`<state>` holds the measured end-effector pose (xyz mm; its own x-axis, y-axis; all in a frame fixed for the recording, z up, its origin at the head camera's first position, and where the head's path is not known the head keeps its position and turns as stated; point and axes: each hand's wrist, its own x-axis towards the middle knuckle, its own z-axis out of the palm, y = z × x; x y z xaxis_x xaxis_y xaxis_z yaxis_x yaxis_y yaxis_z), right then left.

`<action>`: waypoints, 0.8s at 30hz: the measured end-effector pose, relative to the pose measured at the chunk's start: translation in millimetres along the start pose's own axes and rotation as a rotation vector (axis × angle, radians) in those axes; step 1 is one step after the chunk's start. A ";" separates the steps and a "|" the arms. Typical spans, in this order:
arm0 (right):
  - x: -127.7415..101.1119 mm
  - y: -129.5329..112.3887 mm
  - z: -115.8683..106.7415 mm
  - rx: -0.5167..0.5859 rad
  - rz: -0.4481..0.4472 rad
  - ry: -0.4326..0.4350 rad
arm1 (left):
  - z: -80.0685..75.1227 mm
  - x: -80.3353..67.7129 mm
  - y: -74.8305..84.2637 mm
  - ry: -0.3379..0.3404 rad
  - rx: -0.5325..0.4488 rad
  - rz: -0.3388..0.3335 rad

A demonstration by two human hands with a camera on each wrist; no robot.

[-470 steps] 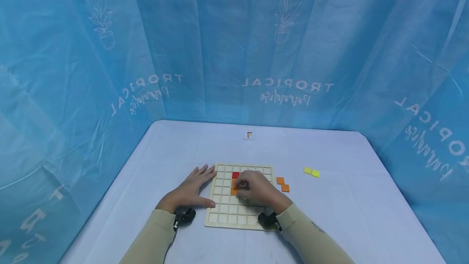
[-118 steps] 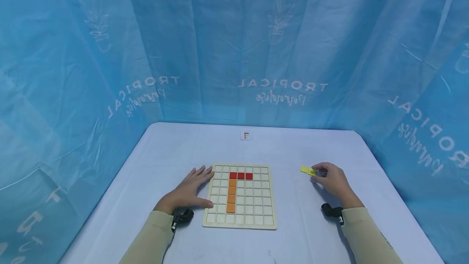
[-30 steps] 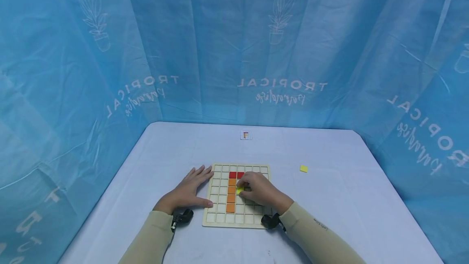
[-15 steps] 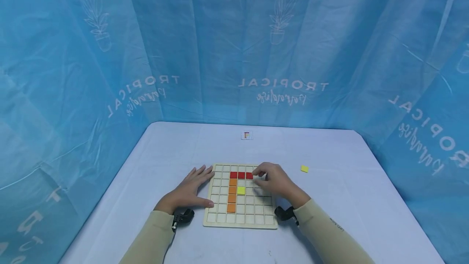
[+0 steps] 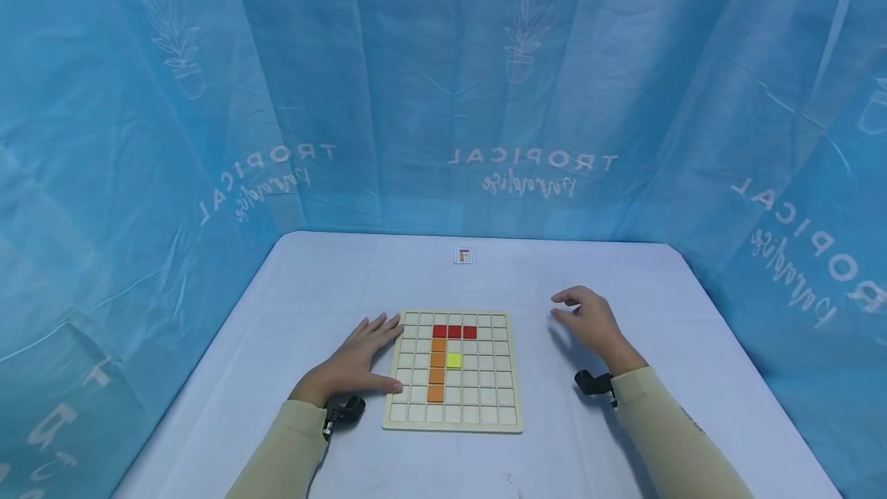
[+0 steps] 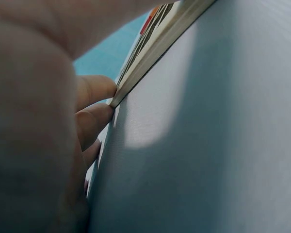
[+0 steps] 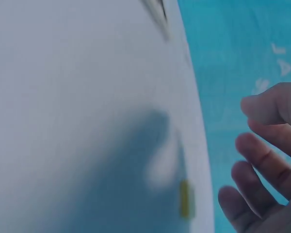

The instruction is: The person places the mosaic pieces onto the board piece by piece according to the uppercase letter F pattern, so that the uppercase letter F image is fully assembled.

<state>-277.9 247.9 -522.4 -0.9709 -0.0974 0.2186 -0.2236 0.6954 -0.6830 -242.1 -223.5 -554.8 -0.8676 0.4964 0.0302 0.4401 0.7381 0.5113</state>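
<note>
A wooden grid board (image 5: 453,428) lies on the table. Three red tiles (image 5: 454,331) form a row on it, and several orange tiles (image 5: 437,360) run down from the leftmost red one. One yellow tile (image 5: 453,360) sits right of the orange column. My left hand (image 5: 352,364) lies spread, its thumb and fingertips at the board's left edge. Right of the board, my right hand (image 5: 594,326) hovers above the table, fingers loosely bent and holding nothing. Below it in the right wrist view is a second yellow tile (image 7: 185,199), covered by the hand in the head view.
A small card (image 5: 464,256) with a coloured grid pattern lies near the back of the white table (image 5: 374,268). Blue printed curtains (image 5: 443,98) surround the table at the back and sides. A small black camera is strapped to each wrist.
Red and orange tiles have been added to the board over the longer span. My right hand has set a yellow tile there, let go and moved right. My left hand stays put.
</note>
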 end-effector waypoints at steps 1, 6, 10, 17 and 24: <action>-0.2 4.1 -2.3 0.001 0.013 -0.002 | 0.0 -0.3 -0.2 0.001 -0.002 -0.004; -3.3 22.8 -9.9 -0.012 0.070 -0.035 | -0.8 -1.2 1.0 -0.003 -0.005 -0.015; -5.0 32.9 -12.8 -0.035 0.098 -0.081 | -1.3 -1.9 2.4 -0.006 -0.002 -0.019; -9.2 42.3 -17.6 -0.018 0.110 -0.126 | -0.9 -1.9 3.3 -0.003 0.005 -0.020; -5.1 45.5 -17.5 -0.028 0.083 -0.131 | -1.8 -2.3 2.8 -0.001 0.004 -0.026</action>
<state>-281.6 292.5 -542.3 -0.9892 -0.1295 0.0680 -0.1413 0.7245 -0.6746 -239.3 -223.4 -552.0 -0.8786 0.4774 0.0155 0.4181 0.7529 0.5083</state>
